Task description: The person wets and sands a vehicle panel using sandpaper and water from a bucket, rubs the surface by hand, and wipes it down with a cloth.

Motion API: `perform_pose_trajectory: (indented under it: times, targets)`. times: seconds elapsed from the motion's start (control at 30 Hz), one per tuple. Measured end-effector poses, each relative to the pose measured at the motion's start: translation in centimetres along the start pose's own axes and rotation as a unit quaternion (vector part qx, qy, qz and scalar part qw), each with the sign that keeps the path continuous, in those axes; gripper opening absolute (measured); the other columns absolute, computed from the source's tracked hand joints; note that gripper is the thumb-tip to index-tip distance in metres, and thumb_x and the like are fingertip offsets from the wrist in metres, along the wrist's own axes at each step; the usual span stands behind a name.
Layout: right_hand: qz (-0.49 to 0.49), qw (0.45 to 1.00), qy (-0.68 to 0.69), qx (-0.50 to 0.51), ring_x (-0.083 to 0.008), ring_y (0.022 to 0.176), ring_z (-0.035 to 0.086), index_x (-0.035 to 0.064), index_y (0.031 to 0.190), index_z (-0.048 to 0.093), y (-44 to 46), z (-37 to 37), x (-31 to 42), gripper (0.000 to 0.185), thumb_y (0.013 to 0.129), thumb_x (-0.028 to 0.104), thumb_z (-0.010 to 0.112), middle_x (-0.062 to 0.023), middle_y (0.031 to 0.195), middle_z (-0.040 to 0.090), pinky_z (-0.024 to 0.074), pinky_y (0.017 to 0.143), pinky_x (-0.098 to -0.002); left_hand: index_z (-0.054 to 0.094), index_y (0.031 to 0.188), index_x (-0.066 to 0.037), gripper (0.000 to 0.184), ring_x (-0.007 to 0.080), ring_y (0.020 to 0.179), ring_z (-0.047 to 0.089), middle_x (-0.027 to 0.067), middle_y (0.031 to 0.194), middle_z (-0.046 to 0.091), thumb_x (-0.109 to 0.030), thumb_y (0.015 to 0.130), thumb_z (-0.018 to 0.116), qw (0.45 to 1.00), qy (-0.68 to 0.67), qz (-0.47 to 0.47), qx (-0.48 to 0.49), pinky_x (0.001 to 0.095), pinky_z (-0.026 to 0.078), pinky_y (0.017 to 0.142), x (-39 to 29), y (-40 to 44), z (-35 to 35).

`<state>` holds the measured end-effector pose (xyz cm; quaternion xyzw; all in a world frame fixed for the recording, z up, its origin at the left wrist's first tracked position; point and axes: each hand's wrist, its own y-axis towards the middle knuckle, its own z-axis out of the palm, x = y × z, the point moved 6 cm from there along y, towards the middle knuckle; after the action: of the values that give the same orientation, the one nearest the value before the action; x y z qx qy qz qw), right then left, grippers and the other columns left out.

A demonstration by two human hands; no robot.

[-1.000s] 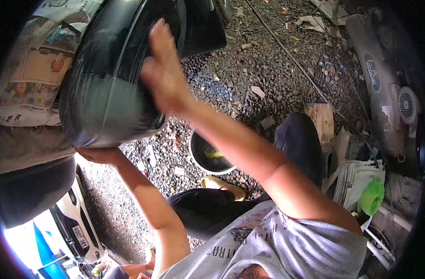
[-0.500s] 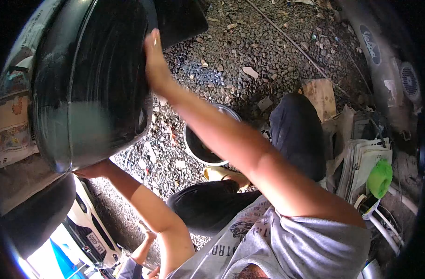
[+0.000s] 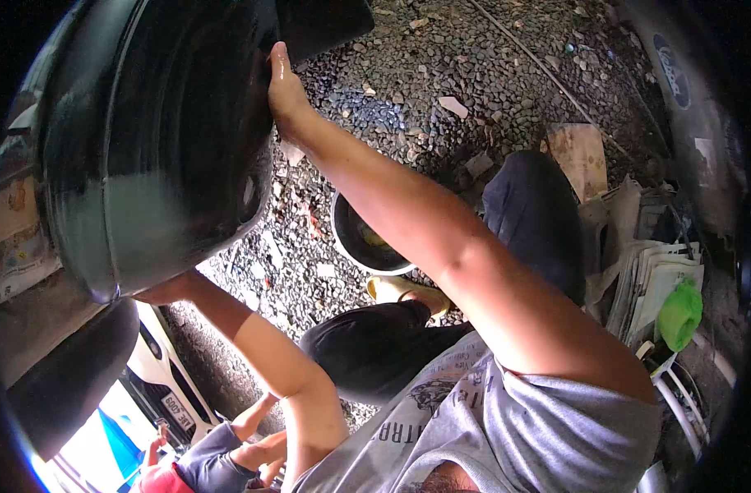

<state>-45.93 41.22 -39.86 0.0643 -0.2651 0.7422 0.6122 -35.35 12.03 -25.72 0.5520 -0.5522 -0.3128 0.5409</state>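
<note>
A large glossy black vehicle body panel (image 3: 194, 115) with a raised seam and pale streaks fills the upper left. My right hand (image 3: 287, 94) is on its right edge, with the wet-looking thumb on the near side pointing up. The other fingers of that hand are out of sight behind the edge. At the panel's lower corner, my left hand (image 3: 168, 291) reaches under the rim. Its fingers are hidden there, so whether it grips cannot be seen. Printed paper (image 3: 18, 226) covers the surface left of the panel.
Beneath my right forearm stands a round bucket (image 3: 367, 242) on gravel (image 3: 441, 74). Folded newspapers (image 3: 651, 283) and a green bag (image 3: 679, 316) lie at the right, near a wooden board (image 3: 578, 160). A white car (image 3: 166, 361) and another person (image 3: 207, 460) are at lower left.
The view has shifted slightly. My right hand, blurred before, is now sharper at nearly the same place on the panel's edge. More of the other person shows at lower left.
</note>
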Motion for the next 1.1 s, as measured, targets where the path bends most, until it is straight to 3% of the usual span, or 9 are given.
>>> perform_pose_trajectory:
  times: [0.1,0.2,0.27,0.37,0.47,0.63,0.8,0.93,1.1]
  targets:
    - [-0.237,0.966,-0.044,0.09,-0.0313,0.151,0.012,-0.0006,0.158,0.008,-4.2,1.2,-2.6,0.076,0.107,0.053,0.024,-0.0221,0.164,0.011,0.0069,0.124,-0.0401,0.05,0.135,0.004,0.083,0.0392,0.113,0.062,0.0228,0.126,0.061,-0.056,0.082,0.071,0.987,-0.135,-0.082,-0.017,0.0479,0.048,0.098,1.0,-0.8,0.3]
    - [-0.323,0.926,-0.196,0.015,-0.0269,0.154,-0.014,0.0001,0.157,-0.011,-9.8,1.5,-9.8,0.068,0.11,0.035,0.023,-0.0159,0.166,-0.016,-0.004,0.124,-0.0391,0.052,0.132,0.005,0.08,0.0407,0.112,0.062,0.0255,0.124,0.062,-0.055,0.082,0.071,0.995,0.005,0.096,-0.028,0.0497,0.048,0.097,0.1,-0.6,-0.2]
    - [-0.283,0.955,-0.062,0.057,-0.0226,0.153,-0.016,0.0013,0.157,-0.014,-11.3,1.7,-10.4,0.07,0.111,0.038,0.023,-0.0099,0.167,-0.019,-0.0046,0.123,-0.0355,0.05,0.136,0.004,0.085,0.0388,0.117,0.06,0.0239,0.129,0.06,-0.056,0.079,0.073,0.999,0.005,0.006,0.04,0.0483,0.046,0.099,3.3,-1.4,2.0]
    - [0.014,0.976,0.18,0.124,-0.0263,0.15,0.022,-0.0022,0.158,0.015,-2.8,-0.6,-6.8,0.079,0.106,0.056,0.03,-0.0128,0.165,0.021,0.0131,0.124,-0.0377,0.05,0.137,0.003,0.091,0.038,0.121,0.059,0.0232,0.131,0.06,-0.06,0.076,0.074,0.988,-0.128,-0.082,0.023,0.0483,0.045,0.1,1.8,-0.9,0.8]
    - [-0.044,0.99,0.127,0.039,-0.027,0.141,0.037,-0.003,0.154,0.028,-2.9,-1.1,-8.8,0.082,0.104,0.062,0.03,-0.0143,0.158,0.038,0.021,0.122,-0.0408,0.051,0.136,0.002,0.09,0.0376,0.12,0.059,0.0228,0.131,0.06,-0.059,0.075,0.075,0.991,-0.131,-0.019,-0.028,0.0493,0.044,0.101,1.4,-0.9,0.5]
    - [-0.15,0.986,-0.063,0.042,-0.0212,0.153,-0.014,-0.001,0.156,-0.014,-10.9,1.0,-11.7,0.073,0.109,0.044,0.02,-0.013,0.166,-0.018,-0.0016,0.124,-0.0327,0.052,0.132,0.007,0.084,0.0422,0.109,0.063,0.0279,0.123,0.061,-0.061,0.085,0.066,0.996,-0.039,0.085,-0.008,0.0491,0.05,0.094,1.2,-0.7,0.3]
    - [-0.206,0.958,-0.038,0.197,-0.0244,0.149,0.02,-0.0059,0.157,0.004,-5.7,1.7,0.8,0.081,0.107,0.057,0.017,-0.0182,0.164,0.017,0.0131,0.122,-0.0308,0.054,0.134,-0.001,0.089,0.0395,0.115,0.061,0.0221,0.13,0.062,-0.061,0.073,0.076,0.991,-0.127,-0.035,-0.023,0.0495,0.044,0.101,1.5,-1.1,0.3]
    - [-0.434,0.852,-0.284,0.076,-0.0345,0.152,-0.018,0.0008,0.158,-0.009,-13.9,3.7,-4.7,0.071,0.108,0.041,0.021,-0.0206,0.165,-0.02,-0.0029,0.123,-0.0458,0.052,0.135,0.0,0.085,0.0399,0.116,0.061,0.0213,0.131,0.061,-0.053,0.075,0.078,0.997,0.026,0.071,0.032,0.0473,0.045,0.104,1.4,-1.2,1.3]
    - [-0.42,0.872,-0.185,0.167,-0.0406,0.153,-0.008,0.0006,0.159,-0.002,-10.3,2.0,-4.9,0.071,0.108,0.042,0.024,-0.0245,0.165,-0.011,-0.0012,0.123,-0.0511,0.049,0.139,-0.001,0.083,0.0385,0.119,0.06,0.0216,0.133,0.06,-0.047,0.077,0.078,0.991,-0.125,-0.035,0.044,0.0463,0.043,0.108,1.1,-0.9,0.7]
